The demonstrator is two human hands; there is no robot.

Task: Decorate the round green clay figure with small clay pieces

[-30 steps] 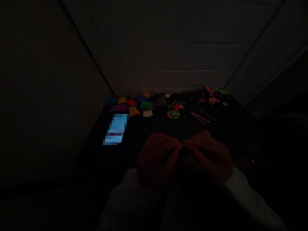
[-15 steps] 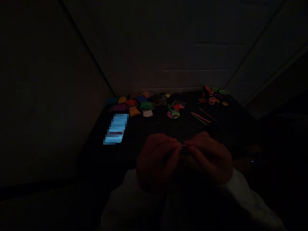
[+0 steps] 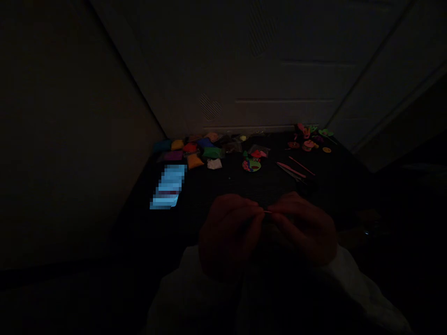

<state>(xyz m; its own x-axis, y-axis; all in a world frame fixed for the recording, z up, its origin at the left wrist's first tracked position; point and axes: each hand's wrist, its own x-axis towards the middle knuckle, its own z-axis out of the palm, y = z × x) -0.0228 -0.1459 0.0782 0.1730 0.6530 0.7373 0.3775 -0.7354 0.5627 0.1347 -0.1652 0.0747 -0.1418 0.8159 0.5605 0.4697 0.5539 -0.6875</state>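
Observation:
In dim light, my left hand [image 3: 232, 230] and my right hand [image 3: 305, 228] meet above the near part of the dark table. Both are closed in a pinch, fingertips almost touching. Between them runs a small, thin pale-pink strip [image 3: 267, 212], pinched at its two ends; it looks like modelling clay, though the dark hides its exact make. Beyond the hands lies a round green piece with coloured shapes on it [image 3: 252, 165]. Pink flat tools [image 3: 291, 169] and a thin pink stick [image 3: 301, 165] rest past my right hand.
Several coloured clay packets [image 3: 195, 161] line the back left of the table [image 3: 209, 186]. A lit phone [image 3: 169, 187], its screen blurred, lies at the left. Several small coloured clay figures [image 3: 308, 145] stand at the back right. A wall [image 3: 223, 70] rises behind the table.
Hardly anything differs. Both hands hold the same pinch on the strip, with only a very slight shift of the fingers.

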